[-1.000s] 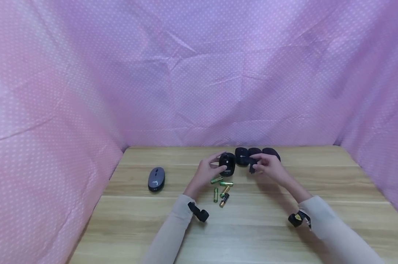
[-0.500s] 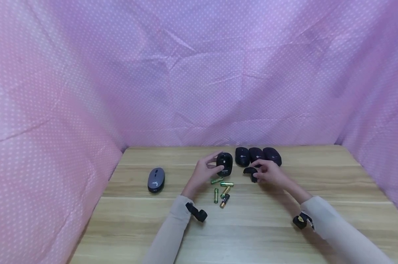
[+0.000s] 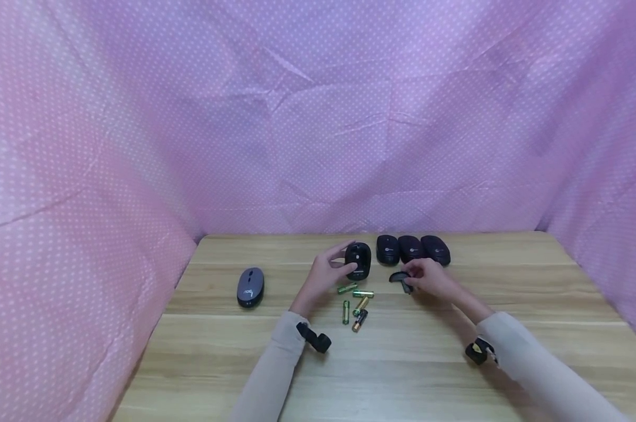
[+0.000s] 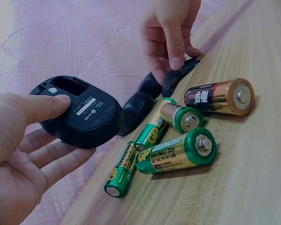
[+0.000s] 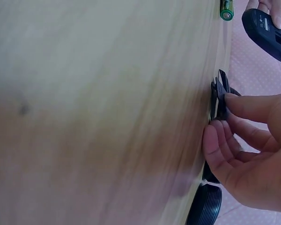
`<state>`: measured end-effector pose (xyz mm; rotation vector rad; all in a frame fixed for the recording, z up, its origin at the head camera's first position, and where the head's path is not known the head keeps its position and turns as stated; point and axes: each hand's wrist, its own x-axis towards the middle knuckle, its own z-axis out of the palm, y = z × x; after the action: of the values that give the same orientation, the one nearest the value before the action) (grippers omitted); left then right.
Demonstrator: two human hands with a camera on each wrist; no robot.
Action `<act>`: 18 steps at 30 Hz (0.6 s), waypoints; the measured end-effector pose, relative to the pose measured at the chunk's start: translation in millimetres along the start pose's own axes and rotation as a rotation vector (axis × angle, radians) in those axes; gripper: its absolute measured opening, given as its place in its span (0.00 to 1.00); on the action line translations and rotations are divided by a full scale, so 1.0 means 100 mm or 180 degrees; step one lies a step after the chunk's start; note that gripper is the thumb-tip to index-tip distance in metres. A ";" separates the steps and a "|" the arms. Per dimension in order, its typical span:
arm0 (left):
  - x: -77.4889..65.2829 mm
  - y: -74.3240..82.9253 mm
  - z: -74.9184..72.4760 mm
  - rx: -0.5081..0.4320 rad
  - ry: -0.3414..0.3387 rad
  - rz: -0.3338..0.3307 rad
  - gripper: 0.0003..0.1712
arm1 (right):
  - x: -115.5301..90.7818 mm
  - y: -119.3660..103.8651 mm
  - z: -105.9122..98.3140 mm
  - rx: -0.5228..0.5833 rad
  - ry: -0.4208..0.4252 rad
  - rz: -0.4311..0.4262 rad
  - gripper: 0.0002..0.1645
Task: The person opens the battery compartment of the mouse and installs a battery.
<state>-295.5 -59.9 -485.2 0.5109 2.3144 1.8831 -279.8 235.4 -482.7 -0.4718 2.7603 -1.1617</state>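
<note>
My left hand (image 3: 325,275) holds a black computer mouse (image 4: 96,119) with its underside facing up. The thumb presses on that underside, beside an open battery compartment (image 4: 70,86), and the fingers support it from below. To the right, my right hand (image 3: 428,276) pinches a black battery cover (image 3: 399,276) between thumb and fingers, low over the tabletop. In the right wrist view the thumb lies on this cover (image 5: 220,96) right at the wood surface. Several AA batteries (image 4: 178,157), mostly green and gold with one black and copper, lie just in front of the mouse.
Three dark mice (image 3: 388,250) stand in a row near the back edge, behind my right hand. A grey mouse (image 3: 250,287) sits alone on the left of the wooden table (image 3: 402,375). Pink dotted cloth (image 3: 318,146) hangs behind and at both sides.
My right hand has come down and nearer with the battery cover, away from the row of mice, which shows more fully. My left hand has shifted slightly left with the mouse.
</note>
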 end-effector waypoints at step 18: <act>0.01 -0.02 0.03 -0.0056 -0.0031 0.0038 0.34 | -0.01 0.02 0.00 -0.0088 -0.0046 0.0025 0.07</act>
<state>-295.9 -57.2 -487.6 0.5319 2.2917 1.9002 -279.5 237.0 -483.9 -0.4701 2.7667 -1.1154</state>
